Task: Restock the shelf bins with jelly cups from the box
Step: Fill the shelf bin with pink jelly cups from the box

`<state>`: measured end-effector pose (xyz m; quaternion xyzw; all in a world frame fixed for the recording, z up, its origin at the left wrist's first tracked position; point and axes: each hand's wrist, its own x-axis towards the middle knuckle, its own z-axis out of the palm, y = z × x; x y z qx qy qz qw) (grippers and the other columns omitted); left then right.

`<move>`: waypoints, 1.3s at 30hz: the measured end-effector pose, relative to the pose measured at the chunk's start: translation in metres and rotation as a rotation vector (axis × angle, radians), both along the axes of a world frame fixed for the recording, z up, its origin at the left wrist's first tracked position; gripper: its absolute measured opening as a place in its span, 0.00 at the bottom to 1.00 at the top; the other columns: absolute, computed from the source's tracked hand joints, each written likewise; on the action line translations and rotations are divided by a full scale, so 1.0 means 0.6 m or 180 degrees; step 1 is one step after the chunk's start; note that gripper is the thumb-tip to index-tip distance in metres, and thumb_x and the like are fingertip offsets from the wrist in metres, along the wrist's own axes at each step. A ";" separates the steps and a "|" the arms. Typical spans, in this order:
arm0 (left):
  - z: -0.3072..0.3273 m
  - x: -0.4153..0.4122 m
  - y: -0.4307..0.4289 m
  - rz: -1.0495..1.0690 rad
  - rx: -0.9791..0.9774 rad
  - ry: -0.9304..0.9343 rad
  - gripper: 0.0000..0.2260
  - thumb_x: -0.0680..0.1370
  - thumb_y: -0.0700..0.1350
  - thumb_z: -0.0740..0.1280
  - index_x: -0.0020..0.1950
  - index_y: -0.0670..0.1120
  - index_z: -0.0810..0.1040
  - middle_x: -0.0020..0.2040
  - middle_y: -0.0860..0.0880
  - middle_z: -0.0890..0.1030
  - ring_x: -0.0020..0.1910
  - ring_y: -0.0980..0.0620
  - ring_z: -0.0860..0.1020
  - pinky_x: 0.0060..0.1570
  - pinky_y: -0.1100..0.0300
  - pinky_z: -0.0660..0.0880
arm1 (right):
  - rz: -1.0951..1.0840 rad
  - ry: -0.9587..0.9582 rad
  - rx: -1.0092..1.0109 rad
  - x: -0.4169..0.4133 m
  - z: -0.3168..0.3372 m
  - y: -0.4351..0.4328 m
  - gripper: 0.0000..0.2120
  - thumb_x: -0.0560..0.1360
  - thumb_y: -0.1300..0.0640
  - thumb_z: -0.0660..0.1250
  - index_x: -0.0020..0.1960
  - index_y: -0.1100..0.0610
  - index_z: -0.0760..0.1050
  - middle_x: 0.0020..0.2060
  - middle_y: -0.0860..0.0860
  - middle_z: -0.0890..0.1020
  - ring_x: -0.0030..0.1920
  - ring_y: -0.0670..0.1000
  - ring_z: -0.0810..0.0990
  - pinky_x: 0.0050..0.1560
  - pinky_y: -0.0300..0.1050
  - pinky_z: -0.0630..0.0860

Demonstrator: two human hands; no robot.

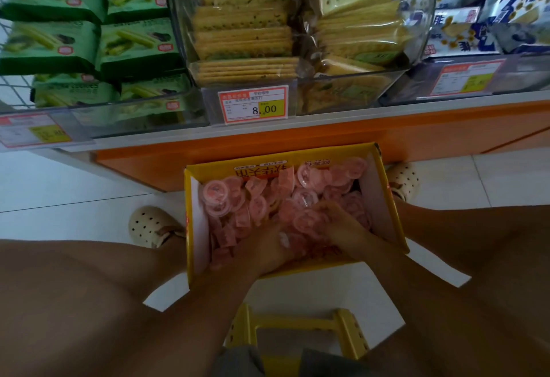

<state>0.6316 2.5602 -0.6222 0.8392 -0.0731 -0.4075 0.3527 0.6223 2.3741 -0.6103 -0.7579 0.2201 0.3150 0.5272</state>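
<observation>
A yellow cardboard box [387, 198] stands open on the floor between my feet, full of pink jelly cups [226, 195]. Both hands are down inside it near the front. My left hand [262, 250] is sunk into the cups, its fingers curled round several of them. My right hand [333, 221] lies just to the right, fingers curled over a heap of cups between the two hands. The fingertips are partly hidden by the cups.
An orange shelf base [297, 141] rises right behind the box. Clear bins above hold green biscuit packs [89, 40], cracker packs [247, 28] and blue-white packs [491, 16], with a price tag [253, 104]. A yellow stool [297, 326] sits below me.
</observation>
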 end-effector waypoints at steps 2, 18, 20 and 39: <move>0.005 0.003 -0.009 -0.0208 0.0261 -0.0220 0.26 0.66 0.63 0.73 0.62 0.59 0.74 0.49 0.55 0.80 0.52 0.50 0.79 0.52 0.54 0.77 | -0.0230 0.0156 0.0107 0.002 0.009 -0.010 0.23 0.77 0.62 0.65 0.71 0.56 0.64 0.59 0.53 0.74 0.58 0.55 0.77 0.61 0.54 0.76; 0.096 0.037 0.021 0.1094 -0.0985 0.0740 0.17 0.73 0.51 0.74 0.61 0.58 0.79 0.50 0.69 0.77 0.48 0.71 0.75 0.52 0.70 0.73 | -0.1014 0.0505 0.1338 0.016 0.097 0.003 0.14 0.76 0.52 0.66 0.60 0.53 0.77 0.51 0.58 0.84 0.53 0.61 0.82 0.55 0.61 0.79; 0.130 0.040 0.034 0.1285 -0.1187 0.0661 0.18 0.73 0.52 0.74 0.62 0.62 0.78 0.55 0.67 0.76 0.55 0.66 0.74 0.60 0.61 0.72 | -0.0943 0.0330 0.1431 0.018 0.121 0.014 0.14 0.76 0.55 0.67 0.61 0.53 0.78 0.49 0.59 0.84 0.47 0.59 0.83 0.44 0.55 0.81; 0.673 0.095 0.196 0.1817 -0.2143 -0.2184 0.10 0.73 0.54 0.71 0.52 0.67 0.79 0.47 0.60 0.83 0.44 0.57 0.82 0.43 0.60 0.80 | 0.0122 -0.2840 0.0750 0.104 0.653 0.162 0.11 0.71 0.53 0.68 0.52 0.54 0.75 0.41 0.48 0.85 0.38 0.44 0.82 0.35 0.38 0.77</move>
